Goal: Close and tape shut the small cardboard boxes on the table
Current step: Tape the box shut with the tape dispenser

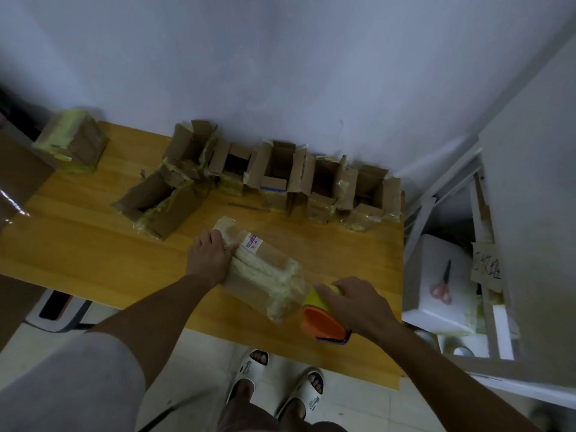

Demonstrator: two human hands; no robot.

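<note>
Long wooden table (78, 244) is the anchor here. Along its far edge by the wall sits a row of small open brown cardboard boxes (274, 173), flaps up, and one taped-shut box (73, 141) at the far left corner. Near the table's front edge lies a closed cardboard box wrapped in clear tape (265, 275). Left hand (208, 257) presses flat on its left side, fingers straight. Right hand (355, 304) grips an orange and yellow tape dispenser (324, 316) at the box's near end.
</note>
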